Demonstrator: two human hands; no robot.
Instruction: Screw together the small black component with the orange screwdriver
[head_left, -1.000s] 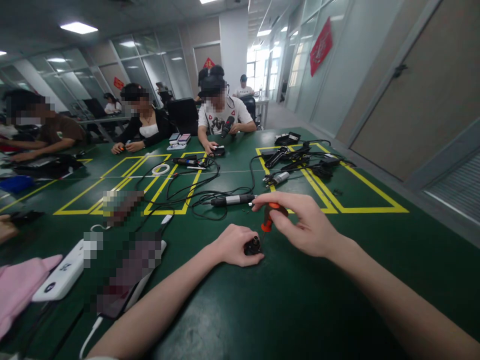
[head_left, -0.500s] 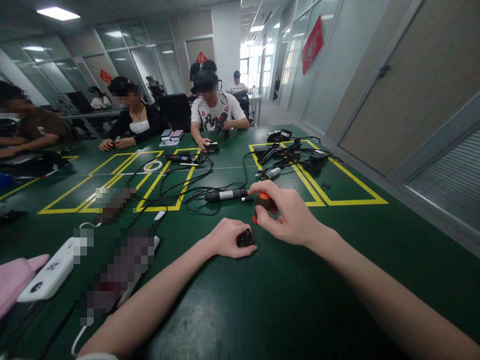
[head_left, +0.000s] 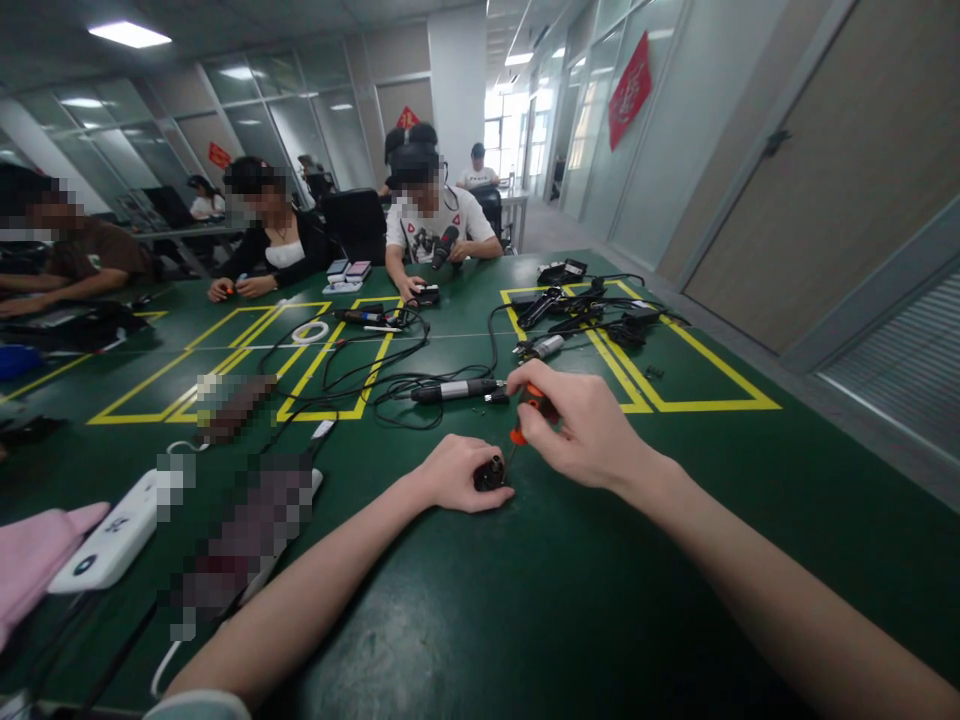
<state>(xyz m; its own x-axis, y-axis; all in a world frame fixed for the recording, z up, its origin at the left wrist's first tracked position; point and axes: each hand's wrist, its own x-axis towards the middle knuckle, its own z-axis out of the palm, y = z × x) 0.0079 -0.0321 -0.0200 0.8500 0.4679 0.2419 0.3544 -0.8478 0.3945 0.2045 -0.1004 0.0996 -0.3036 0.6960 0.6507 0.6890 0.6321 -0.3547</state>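
My left hand [head_left: 466, 474] is closed around a small black part [head_left: 490, 474] that rests on the green table. A short dark metal stub stands up from that part. In my right hand [head_left: 574, 415] is a screwdriver [head_left: 533, 400] with an orange and black handle, gripped between thumb and fingers. Its thin shaft slants down to the right side of the black part; whether the tip touches cannot be made out. Just beyond my hands lies a black and silver pen-shaped tool [head_left: 454, 391] with a cable, and tiny screws [head_left: 480, 410] sit near it.
Black parts and cables [head_left: 559, 305] lie inside yellow tape at the far right. To the left are a white power strip [head_left: 124, 530], a blurred dark device [head_left: 251, 535] and a pink cloth [head_left: 45, 570]. A person [head_left: 439, 220] works across the table [head_left: 480, 620].
The screwdriver and my right hand have shifted slightly to the right, and the handle is tilted more. My left hand keeps its hold on the black part. The camera view has turned slightly.
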